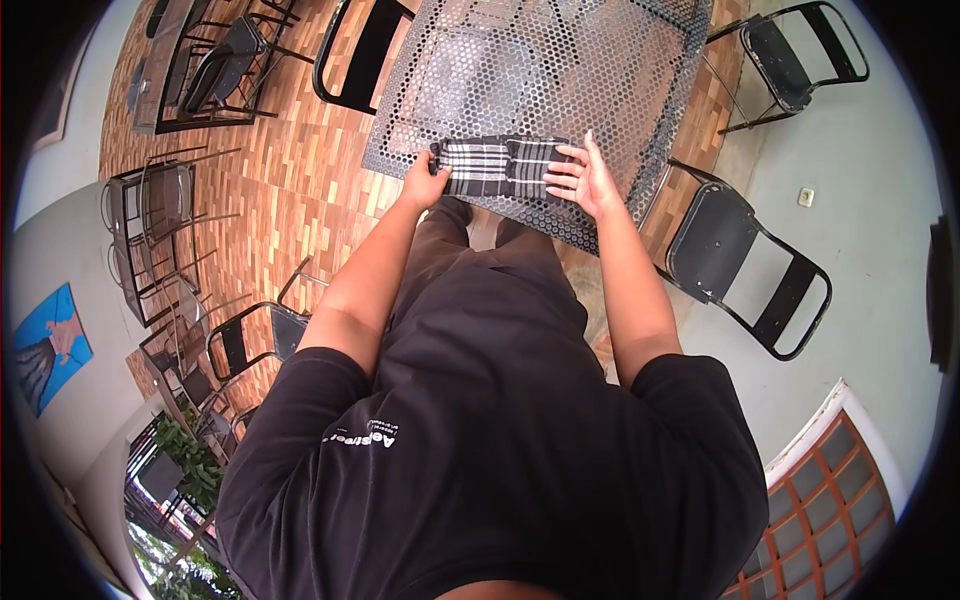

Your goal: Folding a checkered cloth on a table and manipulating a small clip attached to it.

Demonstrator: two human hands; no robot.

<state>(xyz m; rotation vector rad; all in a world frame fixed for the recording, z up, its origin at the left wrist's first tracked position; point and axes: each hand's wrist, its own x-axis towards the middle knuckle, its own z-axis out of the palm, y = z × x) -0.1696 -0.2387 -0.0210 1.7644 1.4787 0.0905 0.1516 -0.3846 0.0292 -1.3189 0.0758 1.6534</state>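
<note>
A black-and-white plaid cloth [476, 169], folded into a flat band, lies across the near end of a perforated metal table [517, 90]. At the cloth's left end, my left hand [426, 181] pinches the edge between thumb and fingers. My right hand [587, 177] is at the other end, its fingers spread over the plaid and its thumb apart. Nothing is gripped in that right hand. Part of the cloth's right end is hidden under those fingers.
Black metal folding chairs stand right of the table, one near [712, 240] and one farther off [780, 64]. Another chair [364, 52] is at its left side. More chairs and tables [150, 225] line the left over a wood-patterned floor [277, 165]. A pale wall [847, 150] rises at right.
</note>
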